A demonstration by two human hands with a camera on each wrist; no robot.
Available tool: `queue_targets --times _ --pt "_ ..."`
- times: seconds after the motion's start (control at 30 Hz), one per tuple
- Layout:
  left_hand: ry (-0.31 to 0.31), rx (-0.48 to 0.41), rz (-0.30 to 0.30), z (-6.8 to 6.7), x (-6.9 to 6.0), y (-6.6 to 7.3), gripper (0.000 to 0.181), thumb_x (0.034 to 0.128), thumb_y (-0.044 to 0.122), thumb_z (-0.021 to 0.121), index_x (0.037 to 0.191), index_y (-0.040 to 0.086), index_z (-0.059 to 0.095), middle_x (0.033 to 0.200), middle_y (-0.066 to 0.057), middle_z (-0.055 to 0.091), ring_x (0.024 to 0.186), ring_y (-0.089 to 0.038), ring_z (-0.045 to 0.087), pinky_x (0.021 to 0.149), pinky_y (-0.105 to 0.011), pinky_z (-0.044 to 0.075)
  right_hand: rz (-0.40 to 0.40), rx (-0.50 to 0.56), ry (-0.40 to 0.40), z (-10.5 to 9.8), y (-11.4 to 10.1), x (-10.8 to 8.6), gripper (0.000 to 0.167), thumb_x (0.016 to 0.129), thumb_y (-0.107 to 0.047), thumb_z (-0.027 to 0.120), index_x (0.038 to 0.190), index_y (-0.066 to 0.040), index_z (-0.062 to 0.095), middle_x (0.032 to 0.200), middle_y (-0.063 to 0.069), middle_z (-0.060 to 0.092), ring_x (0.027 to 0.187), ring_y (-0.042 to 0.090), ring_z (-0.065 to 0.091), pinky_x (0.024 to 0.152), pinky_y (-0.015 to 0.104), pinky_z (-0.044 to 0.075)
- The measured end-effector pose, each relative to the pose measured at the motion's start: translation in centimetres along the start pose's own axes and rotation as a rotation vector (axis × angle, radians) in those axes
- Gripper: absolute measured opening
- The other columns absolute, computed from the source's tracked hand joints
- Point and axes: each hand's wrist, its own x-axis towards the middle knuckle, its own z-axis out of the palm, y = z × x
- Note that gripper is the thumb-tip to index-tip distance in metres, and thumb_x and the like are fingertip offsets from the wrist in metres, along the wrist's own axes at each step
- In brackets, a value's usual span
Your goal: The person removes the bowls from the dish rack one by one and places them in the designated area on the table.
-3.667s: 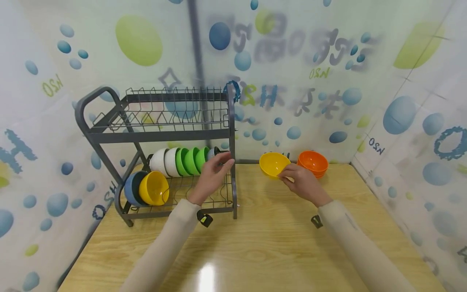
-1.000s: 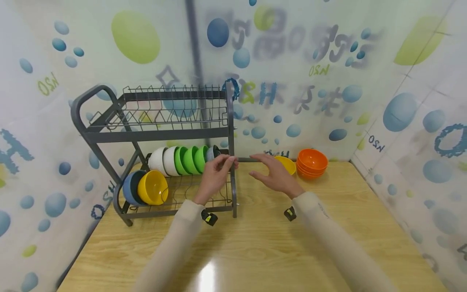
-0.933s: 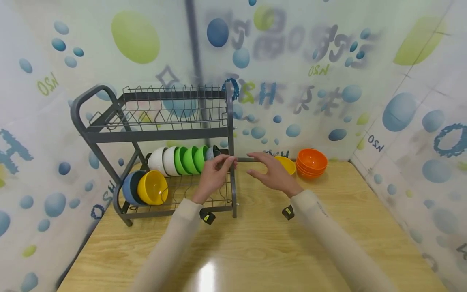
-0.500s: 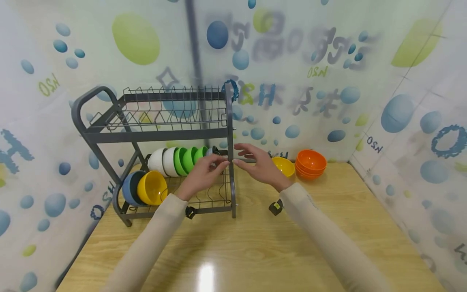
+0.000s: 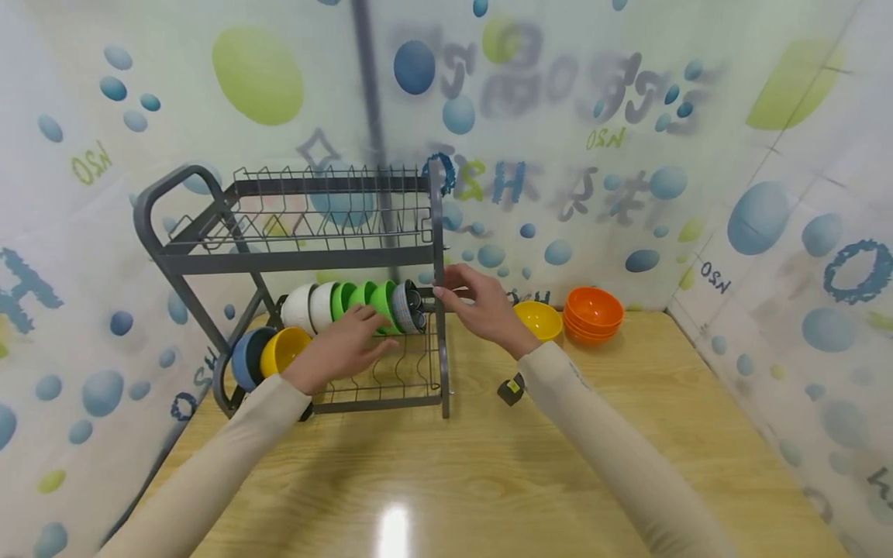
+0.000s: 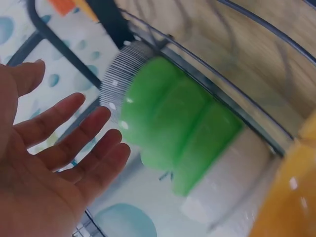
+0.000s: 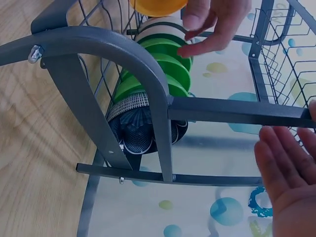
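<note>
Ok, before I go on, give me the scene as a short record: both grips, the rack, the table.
Left grip: fingers loosely extended, holding no bowl, near the green bowls
Right grip: beside the right end of the rack, holding no bowl; contact with the frame unclear
Lower tier, back row: white bowls, green bowls, patterned bowl
Lower tier, left front: blue bowl, yellow bowl
Table, right of rack: another yellow bowl, stacked orange bowls
</note>
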Motion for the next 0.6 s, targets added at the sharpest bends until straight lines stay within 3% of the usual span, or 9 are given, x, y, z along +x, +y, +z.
queue_targets --times 0.2,0.47,0.6 --pt "-0.011 0.173 0.044 -1.0 -1.8 -1.1 0.035 0.0967 0.034 0.072 0.116 0.005 0.071 0.107 -0.010 0.068 0.095 -0.026 0.056 0.081 -0.041 0.052 -0.025 0.036 0.022 0.3 -0.2 0.0 0.025 0.104 -0.026 0.062 0.123 -0.011 0.065 0.117 0.006 0.074 0.103 0.019 0.072 0.091 0.031 0.061" --pt "-0.040 0.353 0.098 -2.2 -4.4 -2.5 0.026 0.0872 0.029 0.082 0.093 0.007 0.070 0.085 -0.005 0.063 0.082 -0.025 0.055 0.071 -0.039 0.052 -0.042 0.023 0.016 0.3 -0.1 0.0 0.022 0.104 -0.026 0.062 0.117 -0.009 0.067 0.116 0.007 0.074 0.096 0.019 0.073 0.087 0.034 0.062" --pt "-0.112 0.374 0.074 -2.7 -5.6 -2.8 0.019 0.0802 0.021 0.086 0.078 0.012 0.069 0.076 -0.001 0.062 0.075 -0.021 0.053 0.063 -0.035 0.051 -0.038 0.026 0.009 0.3 0.0 0.0 0.020 0.104 -0.027 0.062 0.115 -0.011 0.067 0.118 0.009 0.074 0.096 0.018 0.073 0.086 0.035 0.061"
